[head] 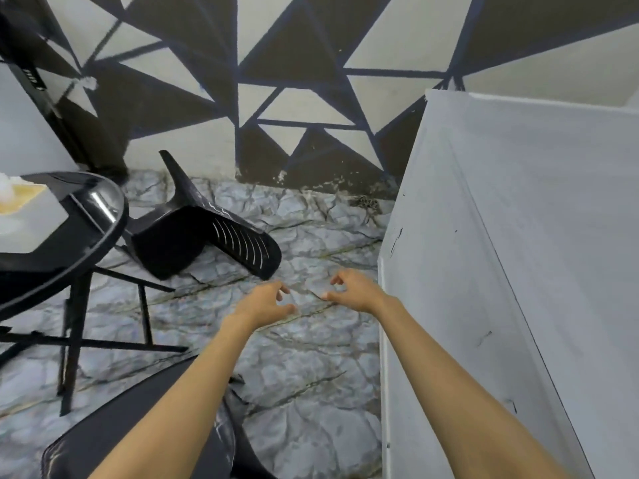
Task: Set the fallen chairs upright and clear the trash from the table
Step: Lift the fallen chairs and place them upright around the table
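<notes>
A black plastic chair (204, 233) lies tipped over on the marble-patterned floor, its slatted back pointing toward me and one leg sticking up by the wall. My left hand (262, 302) and my right hand (352, 288) reach out over the floor just short of the chair's back, both empty with fingers curled apart. The round black glass table (86, 216) stands at the left, with crumpled white trash (7, 191) and a yellowish wrapper (20, 198) on it. Another black chair (145, 423) sits right below my arms.
A white cabinet side (501, 271) rises close on my right. The wall with dark triangles (294, 98) is just behind the fallen chair. The table's black legs (72, 326) spread over the floor at the left. Open floor (311, 375) lies between chair and cabinet.
</notes>
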